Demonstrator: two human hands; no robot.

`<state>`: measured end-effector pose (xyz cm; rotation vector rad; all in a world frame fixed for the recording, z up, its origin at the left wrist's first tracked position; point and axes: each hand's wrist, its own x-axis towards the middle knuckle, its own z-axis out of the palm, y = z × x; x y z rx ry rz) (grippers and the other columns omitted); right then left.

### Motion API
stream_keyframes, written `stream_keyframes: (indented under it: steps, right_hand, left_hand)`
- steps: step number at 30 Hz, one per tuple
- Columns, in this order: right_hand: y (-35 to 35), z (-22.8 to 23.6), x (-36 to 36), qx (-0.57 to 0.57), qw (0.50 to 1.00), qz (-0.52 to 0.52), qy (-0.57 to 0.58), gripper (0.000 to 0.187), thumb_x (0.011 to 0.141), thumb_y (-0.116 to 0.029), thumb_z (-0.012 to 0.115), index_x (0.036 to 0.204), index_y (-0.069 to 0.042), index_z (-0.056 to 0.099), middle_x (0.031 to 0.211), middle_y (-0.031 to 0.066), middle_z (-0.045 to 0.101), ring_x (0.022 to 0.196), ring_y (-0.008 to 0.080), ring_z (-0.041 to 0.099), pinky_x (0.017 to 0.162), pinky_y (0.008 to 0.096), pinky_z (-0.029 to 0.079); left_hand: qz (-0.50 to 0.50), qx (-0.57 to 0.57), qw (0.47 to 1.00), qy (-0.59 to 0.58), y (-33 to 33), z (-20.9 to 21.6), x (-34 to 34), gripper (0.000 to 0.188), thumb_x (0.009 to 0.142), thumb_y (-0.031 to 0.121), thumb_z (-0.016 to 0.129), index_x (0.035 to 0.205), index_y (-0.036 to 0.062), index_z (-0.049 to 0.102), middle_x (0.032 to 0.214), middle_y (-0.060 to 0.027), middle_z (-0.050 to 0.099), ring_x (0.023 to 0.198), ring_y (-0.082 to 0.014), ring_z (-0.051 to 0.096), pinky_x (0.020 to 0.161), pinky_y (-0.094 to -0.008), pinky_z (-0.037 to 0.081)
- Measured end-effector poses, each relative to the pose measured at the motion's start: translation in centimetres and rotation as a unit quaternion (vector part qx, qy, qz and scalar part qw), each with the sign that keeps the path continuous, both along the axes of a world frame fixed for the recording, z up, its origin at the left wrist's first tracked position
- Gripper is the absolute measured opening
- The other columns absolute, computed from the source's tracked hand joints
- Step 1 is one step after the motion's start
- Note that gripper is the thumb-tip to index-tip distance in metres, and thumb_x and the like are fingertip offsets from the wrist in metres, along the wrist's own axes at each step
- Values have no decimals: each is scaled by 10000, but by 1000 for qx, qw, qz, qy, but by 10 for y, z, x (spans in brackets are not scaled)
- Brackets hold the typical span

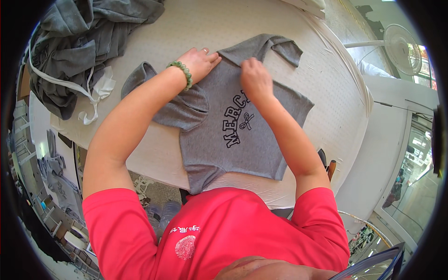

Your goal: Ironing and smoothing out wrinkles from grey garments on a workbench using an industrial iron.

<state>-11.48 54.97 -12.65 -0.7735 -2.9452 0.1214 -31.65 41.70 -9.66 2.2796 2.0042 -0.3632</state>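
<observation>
A grey sweatshirt [252, 149] with dark lettering and a bow motif lies spread on the pale cloth-covered table. Its lettered front faces up, and one sleeve [287, 50] stretches to the far right, bent partway along. My left hand [200, 64], with a green bead bracelet above it, rests on the far edge of the garment with its fingers stretched out. Close to its right, my right hand [255, 77] is closed over the fabric near that sleeve, fingers curled down onto it. The fingertips of my right hand are partly hidden.
A heap of grey garments [70, 51] fills the far left corner of the table [196, 23], with white strips [91, 100] hanging from it. By the right edge is a dark object with an orange-brown handle [331, 169]. A fan [401, 49] stands at the far right.
</observation>
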Motion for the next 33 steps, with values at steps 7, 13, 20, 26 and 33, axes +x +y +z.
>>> stream_keyframes:
  steps: [7, 13, 20, 26, 33]
  right_hand:
    - [0, -16, -41, -59, 991, 46, 110, 595, 1022, -373, 563, 1495, -20, 483, 1585, 213, 429, 1492, 384, 368, 1226, 499, 293]
    - [-43, 3, 63, -116, 983, 144, 22, 723, 1005, -430, 589, 1572, -29, 389, 1663, 197, 323, 1544, 365, 295, 1271, 493, 213]
    - [-32, 68, 363, 124, 961, -249, 5, 691, 935, -215, 707, 1494, 77, 424, 1577, 272, 413, 1496, 447, 340, 1229, 531, 284]
    - [-44, 80, 456, 35, 906, -422, -2, 708, 956, -311, 718, 1508, 41, 448, 1413, 280, 582, 1322, 420, 551, 1118, 510, 427]
    - [29, 129, 417, -260, 771, -573, -99, 395, 953, -381, 726, 957, 11, 678, 647, 131, 634, 554, 284, 638, 520, 412, 505]
  left_hand:
    - [-4, 39, 999, -15, -5, 0, 0, 938, 673, 171, 870, 1523, 84, 485, 1578, -21, 467, 1275, -241, 563, 958, -376, 548]
    - [3, 17, 999, -42, -6, 6, 0, 944, 675, 150, 878, 1528, 78, 478, 1596, -22, 446, 1300, -242, 547, 982, -377, 542]
    - [15, 2, 998, -64, -13, 4, -5, 950, 668, 135, 888, 1520, 52, 477, 1604, -27, 435, 1305, -250, 543, 1007, -372, 536]
    - [-2, -1, 999, -46, -3, 4, -8, 959, 654, 136, 889, 1514, 33, 477, 1602, -33, 439, 1298, -255, 545, 1008, -370, 538]
    - [11, -1, 999, -53, -8, 1, -9, 959, 660, 142, 889, 1515, 22, 473, 1613, -26, 430, 1294, -252, 543, 1013, -357, 533]
